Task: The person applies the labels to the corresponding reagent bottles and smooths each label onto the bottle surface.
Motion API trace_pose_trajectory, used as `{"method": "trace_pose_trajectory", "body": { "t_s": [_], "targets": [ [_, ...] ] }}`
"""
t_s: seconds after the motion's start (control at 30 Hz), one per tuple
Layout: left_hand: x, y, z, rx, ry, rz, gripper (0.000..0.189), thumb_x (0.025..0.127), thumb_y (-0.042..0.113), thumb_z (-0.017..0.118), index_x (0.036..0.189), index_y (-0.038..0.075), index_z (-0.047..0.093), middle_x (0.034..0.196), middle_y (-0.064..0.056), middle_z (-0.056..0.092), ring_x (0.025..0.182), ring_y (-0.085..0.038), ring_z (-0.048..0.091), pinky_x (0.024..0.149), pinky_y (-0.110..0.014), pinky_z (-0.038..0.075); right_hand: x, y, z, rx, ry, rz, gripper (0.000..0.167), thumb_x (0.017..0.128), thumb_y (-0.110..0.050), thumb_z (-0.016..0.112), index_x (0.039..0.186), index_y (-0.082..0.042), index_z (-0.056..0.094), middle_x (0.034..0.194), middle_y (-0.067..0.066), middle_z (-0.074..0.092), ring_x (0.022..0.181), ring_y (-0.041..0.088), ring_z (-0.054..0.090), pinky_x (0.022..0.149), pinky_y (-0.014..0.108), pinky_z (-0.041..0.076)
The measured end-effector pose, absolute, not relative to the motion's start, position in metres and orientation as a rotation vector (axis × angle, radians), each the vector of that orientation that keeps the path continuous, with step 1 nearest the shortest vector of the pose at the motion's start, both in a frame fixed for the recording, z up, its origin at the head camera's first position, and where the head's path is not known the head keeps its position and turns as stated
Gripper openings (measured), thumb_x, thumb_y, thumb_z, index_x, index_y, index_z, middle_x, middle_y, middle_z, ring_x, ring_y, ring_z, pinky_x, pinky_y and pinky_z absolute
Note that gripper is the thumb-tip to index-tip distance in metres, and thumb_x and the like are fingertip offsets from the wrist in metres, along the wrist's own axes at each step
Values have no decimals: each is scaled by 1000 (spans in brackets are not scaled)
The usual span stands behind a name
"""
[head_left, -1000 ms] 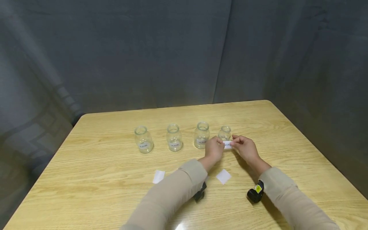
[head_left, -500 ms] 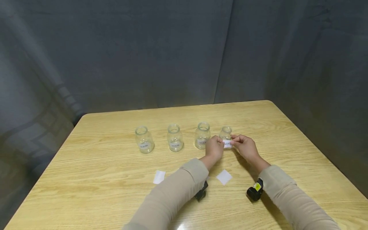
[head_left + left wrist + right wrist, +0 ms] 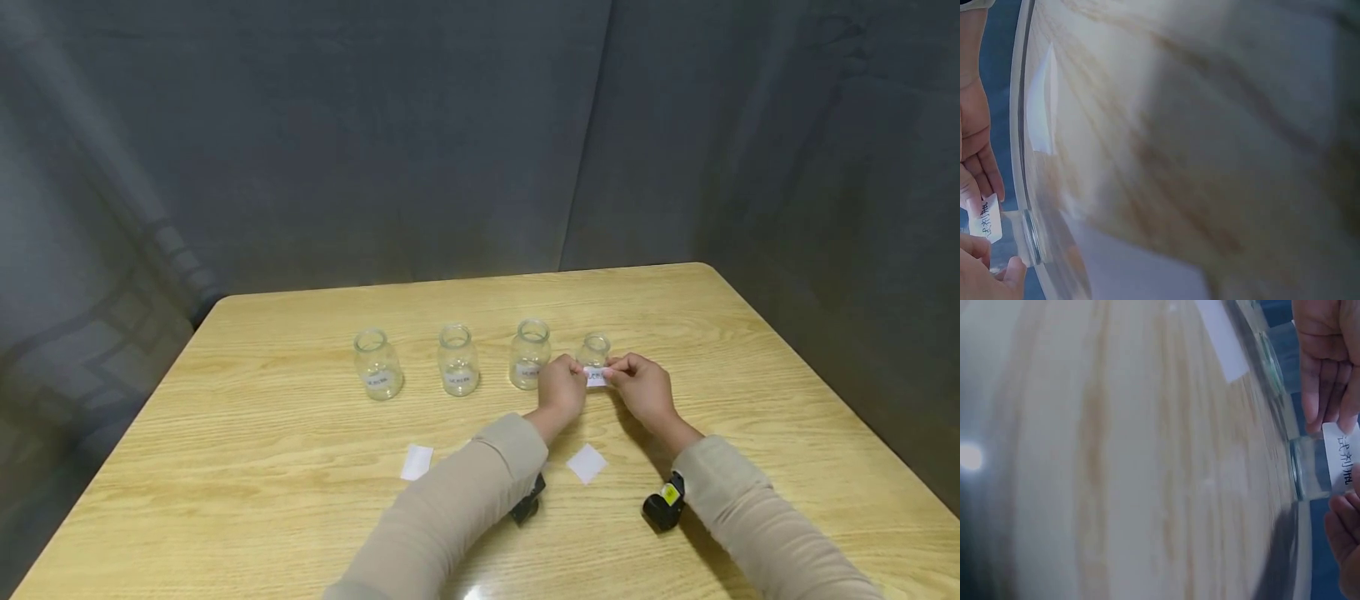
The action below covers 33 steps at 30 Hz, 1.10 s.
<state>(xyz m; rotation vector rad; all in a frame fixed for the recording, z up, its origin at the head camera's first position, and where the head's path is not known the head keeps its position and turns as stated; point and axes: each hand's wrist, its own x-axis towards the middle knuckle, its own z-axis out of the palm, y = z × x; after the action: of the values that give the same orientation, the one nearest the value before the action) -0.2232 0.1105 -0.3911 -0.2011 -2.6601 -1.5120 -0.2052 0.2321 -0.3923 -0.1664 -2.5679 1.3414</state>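
Observation:
A white paper label point(image 3: 596, 377) with dark handwriting lies across the front of a small clear glass jar point(image 3: 594, 353), the rightmost in the row. My left hand point(image 3: 562, 388) pinches the label's left end, and my right hand point(image 3: 647, 393) pinches its right end. Thumbs press at the two ends of the label in the head view. From the right wrist, the written face of the label point(image 3: 1337, 452) shows between both hands, with the jar's glass base point(image 3: 1296, 467) beside it. The lower part of the jar is hidden behind the label and fingers.
Three larger glass jars stand in line to the left: the left one point(image 3: 375, 358), the middle one point(image 3: 457, 358) and the nearest one point(image 3: 527, 352), each labelled. White paper pieces lie in front, one left point(image 3: 417, 462) and one right point(image 3: 587, 462), on the wooden table point(image 3: 262, 467).
The small jar has shifted slightly right and toward me behind the label. Both hands stay at the label's ends, with only a tiny drift to the right.

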Motion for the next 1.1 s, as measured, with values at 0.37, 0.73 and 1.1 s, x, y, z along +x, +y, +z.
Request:
{"method": "trace_pose_trajectory", "body": {
  "t_s": [0.37,0.73,1.1],
  "targets": [
    [-224,109,-390,-272,-2629,-1505,12,76,2,62,67,6,54,65,-2,57,58,-10,52,50,-15,40,-207,240,-390,-20,-2609,1159,10,77,-7,64,80,1,58,83,16,63,73,20,56,55,17,43],
    [-225,109,-390,-269,-2661,-1590,14,79,-2,57,91,3,52,79,-8,63,66,-13,58,52,-15,44,-208,243,-390,14,-2677,1184,44,75,-5,64,115,8,49,94,23,60,83,31,58,56,23,48],
    [-228,107,-391,-354,-2718,-1524,24,76,-1,61,99,0,55,84,-9,64,77,-16,61,61,-16,47,-210,243,-394,101,-2661,1242,29,71,4,65,98,6,52,93,26,59,79,32,59,57,22,49]
  ]
}}
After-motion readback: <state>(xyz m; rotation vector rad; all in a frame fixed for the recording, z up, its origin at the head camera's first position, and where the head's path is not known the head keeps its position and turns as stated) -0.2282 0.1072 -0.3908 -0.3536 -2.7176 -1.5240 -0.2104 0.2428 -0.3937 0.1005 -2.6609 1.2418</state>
